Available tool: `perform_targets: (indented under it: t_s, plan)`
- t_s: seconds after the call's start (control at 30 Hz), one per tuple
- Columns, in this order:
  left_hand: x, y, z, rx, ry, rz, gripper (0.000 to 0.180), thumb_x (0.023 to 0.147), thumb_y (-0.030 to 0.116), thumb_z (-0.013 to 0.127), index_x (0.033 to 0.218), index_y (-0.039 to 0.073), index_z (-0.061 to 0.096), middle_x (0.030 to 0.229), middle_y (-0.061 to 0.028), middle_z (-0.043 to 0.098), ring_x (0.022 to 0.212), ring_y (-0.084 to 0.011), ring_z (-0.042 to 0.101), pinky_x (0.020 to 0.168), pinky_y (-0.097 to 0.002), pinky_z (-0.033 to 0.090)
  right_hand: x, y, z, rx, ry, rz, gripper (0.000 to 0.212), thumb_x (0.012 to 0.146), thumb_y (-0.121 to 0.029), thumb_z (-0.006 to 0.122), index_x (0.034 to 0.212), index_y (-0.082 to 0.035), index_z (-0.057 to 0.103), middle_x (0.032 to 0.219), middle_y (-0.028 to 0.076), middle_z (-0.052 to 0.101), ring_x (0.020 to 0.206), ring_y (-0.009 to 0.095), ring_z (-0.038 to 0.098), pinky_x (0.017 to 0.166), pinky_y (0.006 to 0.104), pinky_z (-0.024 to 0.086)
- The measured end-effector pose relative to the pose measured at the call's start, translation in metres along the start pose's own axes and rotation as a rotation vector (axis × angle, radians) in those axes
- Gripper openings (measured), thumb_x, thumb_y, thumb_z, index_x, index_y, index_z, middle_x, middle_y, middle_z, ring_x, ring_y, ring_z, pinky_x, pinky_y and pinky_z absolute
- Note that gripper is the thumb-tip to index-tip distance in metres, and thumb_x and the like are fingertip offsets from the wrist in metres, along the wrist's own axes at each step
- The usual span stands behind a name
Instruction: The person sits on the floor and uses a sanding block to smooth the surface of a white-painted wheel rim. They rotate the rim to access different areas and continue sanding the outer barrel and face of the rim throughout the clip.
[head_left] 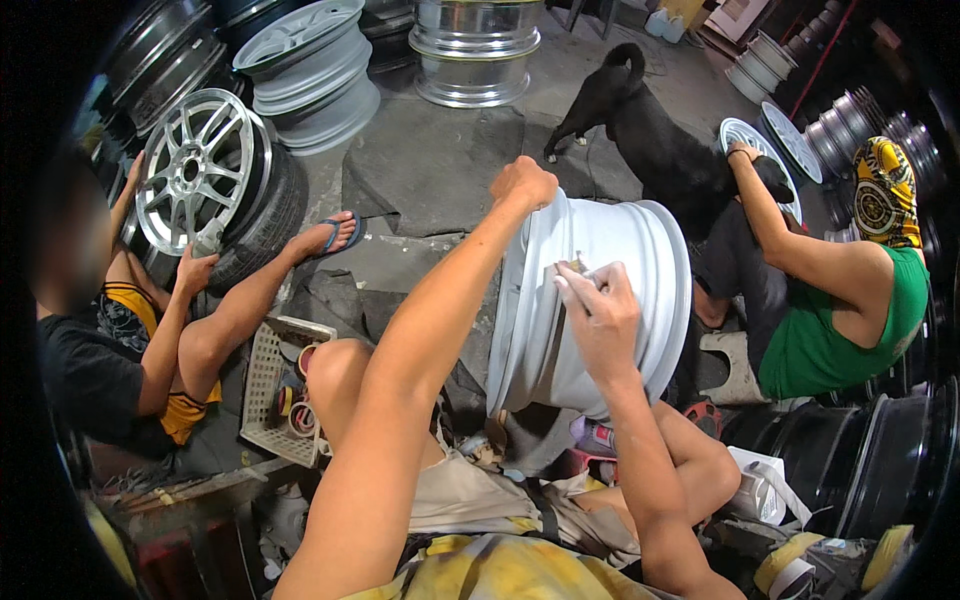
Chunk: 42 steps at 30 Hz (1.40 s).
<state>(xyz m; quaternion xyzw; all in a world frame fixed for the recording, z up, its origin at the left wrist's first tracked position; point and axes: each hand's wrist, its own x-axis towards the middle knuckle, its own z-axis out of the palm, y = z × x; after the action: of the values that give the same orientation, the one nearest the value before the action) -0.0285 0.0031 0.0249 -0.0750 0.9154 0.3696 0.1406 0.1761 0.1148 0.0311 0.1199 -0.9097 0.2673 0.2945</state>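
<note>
A pale grey car wheel rim (590,230) stands on its edge between my knees, its barrel facing up toward me. My left hand (525,183) is closed over the rim's far left lip, with the arm stretched out. Over the middle of the barrel, my right hand (605,320) is closed, thumb and fingers pinched round a small object too little to name. Grey-white dust coats its fingers. The rim's underside is hidden.
At left, a person holds a tool against a silver spoked wheel (195,172) resting on a tyre. A person in green (850,330) works on another rim at right, by a black dog (650,130). A plastic basket (262,385) with tape rolls stands near my left knee. Stacked rims (475,60) stand behind.
</note>
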Motion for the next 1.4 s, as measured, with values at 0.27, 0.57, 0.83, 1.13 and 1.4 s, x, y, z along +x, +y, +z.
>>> perform_targets:
  t_s: [0.27, 0.57, 0.83, 1.13, 1.4]
  plan:
    - [0.001, -0.006, -0.008, -0.039, -0.088, 0.016, 0.049, 0.089, 0.025, 0.054, 0.126, -0.005, 0.065, 0.133, -0.0264, 0.063, 0.125, -0.0402, 0.060, 0.105, -0.0464, 0.048, -0.008, 0.000, 0.019, -0.172, 0.005, -0.057, 0.024, 0.086, -0.016, 0.074, 0.110, -0.013, 0.075, 0.087, 0.008, 0.047, 0.078, 0.024, 0.051, 0.071, 0.0397, 0.040]
    - [0.005, -0.008, -0.001, -0.004, 0.033, 0.002, 0.041, 0.086, 0.023, 0.059, 0.118, -0.001, 0.071, 0.126, -0.0227, 0.068, 0.120, -0.0375, 0.065, 0.100, -0.0442, 0.052, -0.019, -0.006, 0.025, -0.130, 0.043, 0.015, 0.028, 0.087, -0.014, 0.072, 0.115, -0.014, 0.075, 0.082, 0.007, 0.045, 0.078, 0.024, 0.049, 0.071, 0.0393, 0.036]
    - [0.004, -0.015, 0.001, -0.013, 0.051, -0.003, 0.039, 0.086, 0.022, 0.060, 0.115, -0.002, 0.071, 0.124, -0.0231, 0.068, 0.118, -0.0366, 0.066, 0.099, -0.0436, 0.053, -0.027, -0.008, 0.020, -0.098, 0.049, -0.063, 0.025, 0.084, -0.013, 0.075, 0.109, -0.013, 0.077, 0.082, 0.006, 0.045, 0.076, 0.022, 0.048, 0.070, 0.0370, 0.036]
    - [0.002, -0.004, 0.002, -0.053, 0.010, -0.004, 0.040, 0.086, 0.020, 0.059, 0.117, 0.000, 0.071, 0.126, -0.0214, 0.068, 0.120, -0.0355, 0.065, 0.101, -0.0433, 0.052, -0.016, 0.003, 0.000, -0.275, -0.100, -0.268, 0.030, 0.082, -0.017, 0.077, 0.111, -0.016, 0.075, 0.082, 0.003, 0.045, 0.078, 0.019, 0.049, 0.070, 0.0362, 0.033]
    - [0.006, -0.006, 0.005, -0.023, 0.101, 0.006, 0.039, 0.085, 0.021, 0.061, 0.118, 0.003, 0.072, 0.125, -0.0204, 0.069, 0.119, -0.0350, 0.066, 0.099, -0.0425, 0.053, -0.021, -0.033, 0.026, -0.262, 0.015, 0.028, 0.024, 0.089, -0.016, 0.070, 0.112, -0.012, 0.077, 0.083, 0.006, 0.045, 0.081, 0.022, 0.048, 0.072, 0.0372, 0.032]
